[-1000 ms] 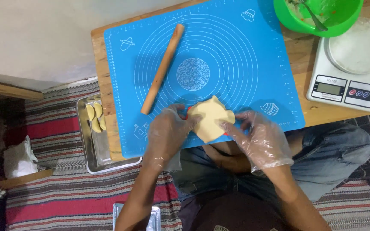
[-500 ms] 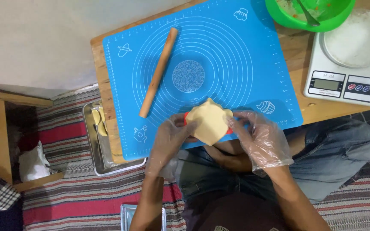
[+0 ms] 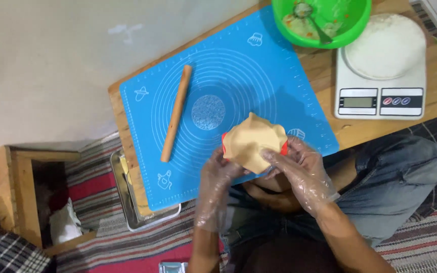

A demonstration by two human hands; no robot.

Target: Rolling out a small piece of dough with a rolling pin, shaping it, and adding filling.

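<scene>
A pale yellow sheet of dough [image 3: 253,142] lies draped over a red mould [image 3: 283,148], of which only the edges show. Both hands wear clear plastic gloves and hold the mould with the dough above the near edge of the blue silicone mat [image 3: 228,76]. My left hand [image 3: 217,183] grips it from the lower left. From the lower right, my right hand [image 3: 299,169] presses fingers onto the dough. A wooden rolling pin [image 3: 176,112] rests on the mat to the left.
A green bowl [image 3: 330,25] with filling and a spoon sits at the table's far side. Beside it a white kitchen scale [image 3: 380,98] carries a plate of white flour. A metal tray [image 3: 127,199] pokes out under the table's left edge, on a striped rug.
The mould with the dough has been lifted a little off the mat and turned in both hands. The head camera has shifted, so the table looks tilted and farther.
</scene>
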